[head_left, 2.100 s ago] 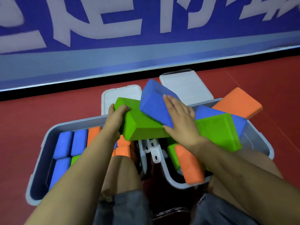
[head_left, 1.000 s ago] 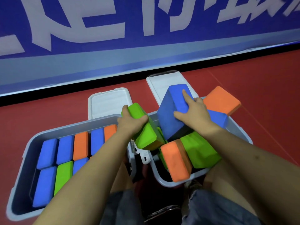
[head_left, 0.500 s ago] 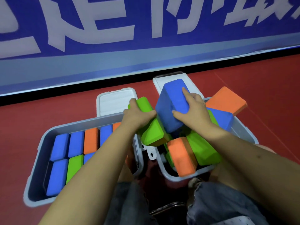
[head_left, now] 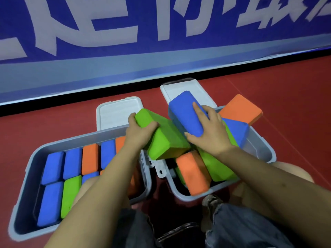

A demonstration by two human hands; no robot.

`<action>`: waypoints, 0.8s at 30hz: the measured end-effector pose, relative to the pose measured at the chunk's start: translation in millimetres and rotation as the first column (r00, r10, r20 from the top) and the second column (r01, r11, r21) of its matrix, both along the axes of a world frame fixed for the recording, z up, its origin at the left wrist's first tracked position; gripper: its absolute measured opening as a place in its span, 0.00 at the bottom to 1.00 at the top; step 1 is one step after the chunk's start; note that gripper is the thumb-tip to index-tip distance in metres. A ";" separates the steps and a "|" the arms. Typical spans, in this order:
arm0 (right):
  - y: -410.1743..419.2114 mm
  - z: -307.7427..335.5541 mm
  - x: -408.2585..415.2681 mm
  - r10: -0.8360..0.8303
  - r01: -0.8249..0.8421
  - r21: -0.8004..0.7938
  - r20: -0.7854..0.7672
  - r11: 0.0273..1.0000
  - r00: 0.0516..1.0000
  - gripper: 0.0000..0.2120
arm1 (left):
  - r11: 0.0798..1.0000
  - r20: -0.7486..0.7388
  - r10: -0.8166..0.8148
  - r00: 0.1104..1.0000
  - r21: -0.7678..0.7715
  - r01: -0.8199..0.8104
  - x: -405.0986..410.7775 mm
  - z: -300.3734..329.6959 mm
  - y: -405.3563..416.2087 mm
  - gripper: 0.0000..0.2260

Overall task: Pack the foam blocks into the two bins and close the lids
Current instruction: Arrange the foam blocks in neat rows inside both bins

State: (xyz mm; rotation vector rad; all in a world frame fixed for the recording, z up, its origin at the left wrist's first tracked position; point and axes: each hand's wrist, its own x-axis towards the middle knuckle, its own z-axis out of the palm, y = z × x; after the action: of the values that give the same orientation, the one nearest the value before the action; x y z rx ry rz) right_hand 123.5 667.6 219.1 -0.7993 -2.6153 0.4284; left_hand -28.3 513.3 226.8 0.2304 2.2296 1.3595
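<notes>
Packing was roughly half complete. Nearest the camera, the left bin held blue, orange and green foam blocks seated flat in neat rows, and that bin appeared nearly full. The right bin contained a loose pile: an orange block and a green one leaned on end, with further blocks projecting above the rim. Above the gap between the bins, the left hand gripped one end of a green block, fingers curled over its top. The right hand clasped a tilted blue block. Farther back, both lids lay open on the red floor. Levelling the right pile and closing both lids remained outstanding.
</notes>
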 end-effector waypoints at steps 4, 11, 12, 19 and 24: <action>1.7 -2.4 -8.1 -0.029 0.001 -0.235 -0.114 0.972 0.993 0.44 | 0.967 -0.145 -0.094 0.985 -0.250 0.055 -14.1 21.1 3.8 0.38; -20.6 0.7 -25.1 -0.070 0.029 -0.355 -0.104 0.935 0.992 0.43 | 0.926 -0.119 -0.143 0.983 -0.366 0.090 -20.7 36.7 -10.3 0.40; -23.5 1.2 -24.7 -0.062 0.029 -0.358 -0.082 0.933 0.995 0.43 | 0.917 -0.113 -0.152 0.982 -0.388 0.098 -19.5 37.4 -13.4 0.39; -37.6 21.1 -22.1 -0.027 0.023 -0.287 -0.011 0.958 1.000 0.45 | 0.917 -0.112 -0.160 0.981 -0.384 0.105 -12.6 54.8 -21.2 0.40; -44.2 38.5 -23.4 -0.028 0.047 -0.367 0.058 0.929 0.998 0.43 | 0.899 -0.174 -0.187 0.967 -0.427 0.097 -20.2 69.5 -27.8 0.37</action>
State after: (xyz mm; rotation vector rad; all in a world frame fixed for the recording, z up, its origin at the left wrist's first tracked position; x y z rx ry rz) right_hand 100.1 623.3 257.6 -0.9859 -2.5961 0.9191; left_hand -48.4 485.5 296.3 0.3909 2.5581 0.7843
